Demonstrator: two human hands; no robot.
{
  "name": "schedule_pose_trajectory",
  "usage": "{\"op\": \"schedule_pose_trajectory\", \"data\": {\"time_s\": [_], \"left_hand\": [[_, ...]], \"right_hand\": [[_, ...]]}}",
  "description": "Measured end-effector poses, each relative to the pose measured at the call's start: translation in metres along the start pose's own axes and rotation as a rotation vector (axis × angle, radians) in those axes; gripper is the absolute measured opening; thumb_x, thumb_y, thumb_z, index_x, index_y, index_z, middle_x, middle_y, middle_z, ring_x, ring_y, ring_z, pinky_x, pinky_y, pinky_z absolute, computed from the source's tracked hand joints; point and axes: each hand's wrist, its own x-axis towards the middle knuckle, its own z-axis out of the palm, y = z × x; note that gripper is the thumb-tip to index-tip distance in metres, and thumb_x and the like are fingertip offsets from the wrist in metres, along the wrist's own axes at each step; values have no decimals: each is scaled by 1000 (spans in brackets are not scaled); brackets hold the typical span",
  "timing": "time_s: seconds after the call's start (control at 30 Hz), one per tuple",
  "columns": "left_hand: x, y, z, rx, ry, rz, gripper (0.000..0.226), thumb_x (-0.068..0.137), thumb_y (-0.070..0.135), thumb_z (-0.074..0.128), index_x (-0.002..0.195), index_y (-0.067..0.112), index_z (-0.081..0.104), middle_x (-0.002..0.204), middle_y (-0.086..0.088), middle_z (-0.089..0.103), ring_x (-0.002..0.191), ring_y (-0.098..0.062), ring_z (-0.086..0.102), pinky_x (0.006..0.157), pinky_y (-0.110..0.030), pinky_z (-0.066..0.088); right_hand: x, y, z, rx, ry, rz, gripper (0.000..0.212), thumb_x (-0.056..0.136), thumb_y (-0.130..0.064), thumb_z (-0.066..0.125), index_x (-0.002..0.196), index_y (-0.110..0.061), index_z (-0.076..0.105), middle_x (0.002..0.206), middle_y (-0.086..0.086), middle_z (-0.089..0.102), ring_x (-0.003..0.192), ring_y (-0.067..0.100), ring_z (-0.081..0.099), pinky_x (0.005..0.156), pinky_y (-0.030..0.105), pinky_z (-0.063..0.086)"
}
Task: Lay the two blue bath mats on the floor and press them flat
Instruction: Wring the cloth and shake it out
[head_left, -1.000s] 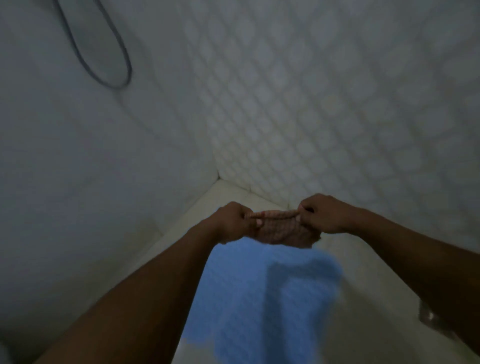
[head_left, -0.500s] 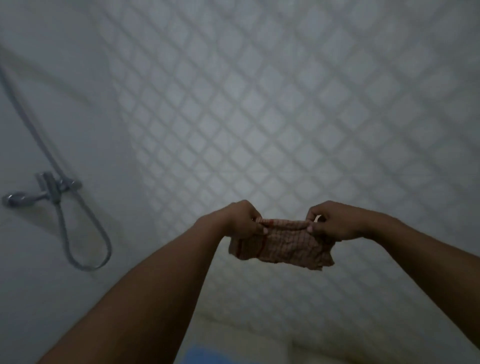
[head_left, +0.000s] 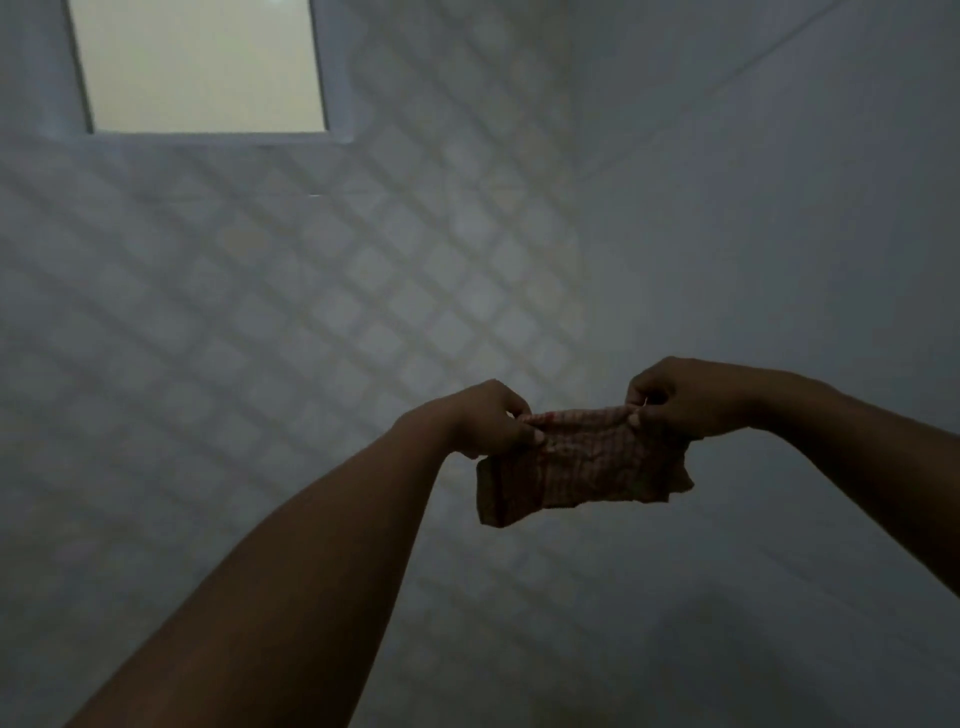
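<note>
Both hands hold a small red-and-white checked cloth (head_left: 582, 467) stretched between them at chest height, in front of the tiled wall. My left hand (head_left: 483, 418) pinches its top left edge, my right hand (head_left: 680, 397) its top right edge. The cloth hangs in a crumpled fold below the fingers. No blue bath mat is in view; the floor is out of frame.
A wall of diamond-pattern tiles (head_left: 322, 291) fills the view ahead. A pale window opening (head_left: 202, 65) sits high at the upper left. A plain wall (head_left: 779, 208) meets the tiled one at the right.
The view has tilted up from the floor to the wall and window. The blue mat and the shower hose have dropped out of frame. Both hands keep the cloth stretched between them.
</note>
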Motion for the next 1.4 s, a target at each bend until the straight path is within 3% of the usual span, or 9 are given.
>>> {"op": "schedule_pose_trajectory", "data": {"time_s": [0.07,0.23,0.47,0.63,0.73,0.83,1.0,1.2,1.4], "left_hand": [[18,29,3,-14,-32,91,22,95,34,69,88,13,71,82,-8,58,72,-25,52,62,-36,44],[37,100,23,-32,-116,352,29,96,41,67,96,13,73,94,-9,65,81,-23,58,67,-36,50],[7,206,68,-142,-207,709,30,97,36,65,75,17,66,78,-2,60,77,-19,56,68,-31,45],[-33,287,102,-203,-241,906,30,97,34,66,73,15,63,76,-2,60,75,-18,56,65,-30,44],[-59,338,111,-282,-166,1041,13,97,33,65,95,21,68,90,0,68,86,-17,63,66,-29,47],[-82,380,116,-376,-79,1130,14,98,30,61,111,28,56,89,-2,69,80,-17,65,60,-29,49],[-101,435,122,-256,278,1210,21,99,26,53,112,31,38,83,-1,64,72,-25,61,60,-38,50],[-95,463,136,-73,589,1257,17,97,26,52,113,27,45,91,-2,61,72,-26,56,63,-35,39],[-91,451,153,-85,514,1333,19,98,32,49,115,26,50,90,-3,60,78,-27,55,62,-34,41]], "right_hand": [[-29,13,-17,-36,47,91,12,100,-26,56,92,-24,64,99,1,67,86,24,69,72,37,59],[-110,28,-45,-131,141,341,9,101,-26,54,98,-24,62,92,-5,62,73,5,57,58,19,44],[-248,15,-65,-219,305,674,12,98,-23,53,106,-26,61,91,-1,64,82,23,68,72,44,62],[-348,-2,-82,-310,427,840,13,98,-19,53,108,-24,60,77,-9,55,70,7,55,57,24,41],[-401,-7,-99,-397,547,895,14,98,-18,53,108,-22,62,74,-8,55,65,10,54,57,26,41],[-442,-9,-122,-499,668,900,17,96,-18,54,109,-23,64,84,-3,63,69,15,59,60,32,48],[-480,3,-148,-640,780,836,20,95,-16,52,110,-28,56,69,3,63,59,24,59,56,39,51],[-489,27,-152,-897,805,808,14,95,-21,50,107,-27,55,68,-6,53,59,22,51,54,29,35],[-488,36,-126,-952,819,781,15,88,-26,56,102,-27,61,70,-1,52,63,23,47,57,29,31]]}}
